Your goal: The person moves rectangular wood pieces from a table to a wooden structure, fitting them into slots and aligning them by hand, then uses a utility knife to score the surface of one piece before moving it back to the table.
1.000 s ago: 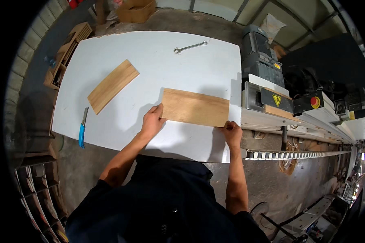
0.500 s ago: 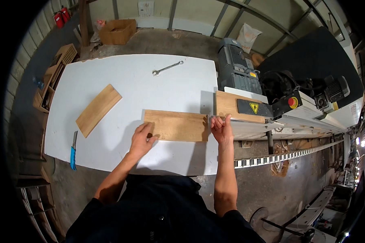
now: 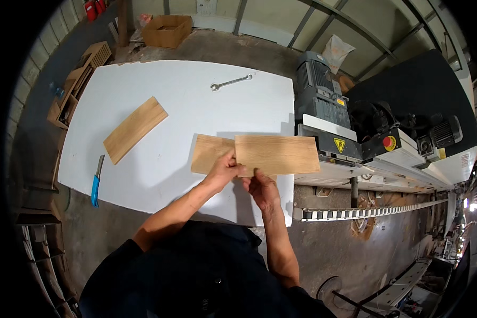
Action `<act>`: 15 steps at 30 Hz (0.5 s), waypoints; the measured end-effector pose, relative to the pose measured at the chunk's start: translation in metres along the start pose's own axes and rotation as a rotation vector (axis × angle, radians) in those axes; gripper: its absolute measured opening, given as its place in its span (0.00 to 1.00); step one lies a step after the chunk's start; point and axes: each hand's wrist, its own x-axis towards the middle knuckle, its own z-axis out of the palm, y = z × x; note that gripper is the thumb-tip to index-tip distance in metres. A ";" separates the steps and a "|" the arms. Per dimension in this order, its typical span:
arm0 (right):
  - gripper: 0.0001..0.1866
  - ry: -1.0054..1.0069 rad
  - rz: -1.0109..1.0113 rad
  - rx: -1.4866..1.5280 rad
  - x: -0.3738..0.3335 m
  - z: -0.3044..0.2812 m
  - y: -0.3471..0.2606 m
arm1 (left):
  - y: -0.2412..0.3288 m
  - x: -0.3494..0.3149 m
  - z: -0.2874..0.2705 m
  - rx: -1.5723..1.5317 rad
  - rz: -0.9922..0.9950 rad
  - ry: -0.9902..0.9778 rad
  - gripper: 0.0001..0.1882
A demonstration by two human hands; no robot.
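Observation:
A light-brown wooden board (image 3: pixel 278 153) is held over the right side of the white table, its right end reaching past the table edge. My left hand (image 3: pixel 224 172) is closed at its left end near the front corner. My right hand (image 3: pixel 263 191) pinches the front edge, fingers partly hidden beneath. Partly covered by the held board, a second wooden board (image 3: pixel 211 151) lies flat on the white table (image 3: pixel 169 185). A third board (image 3: pixel 135 130) rests at an angle farther left.
A blue-handled knife (image 3: pixel 96 185) lies at the table's left edge, a combination wrench (image 3: pixel 230 83) toward the back. On the right stands a machine with a grey motor (image 3: pixel 318 79), a red stop button (image 3: pixel 389 143) and a slatted chain rail (image 3: pixel 376 213). Behind is a cardboard box (image 3: pixel 167 32).
The board at the machine has come away leftward in my right hand and now overlaps the board on the table. My left hand has moved right from the lower board to the held one.

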 end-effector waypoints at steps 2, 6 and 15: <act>0.10 0.054 -0.230 0.042 0.009 -0.040 -0.009 | -0.010 0.003 -0.012 0.085 0.038 0.202 0.31; 0.05 0.376 -0.486 0.035 0.004 -0.081 -0.048 | 0.003 -0.017 -0.051 0.066 0.013 0.281 0.28; 0.15 0.541 -0.657 -0.940 -0.009 -0.068 -0.015 | 0.011 -0.034 -0.088 0.400 -0.077 0.442 0.25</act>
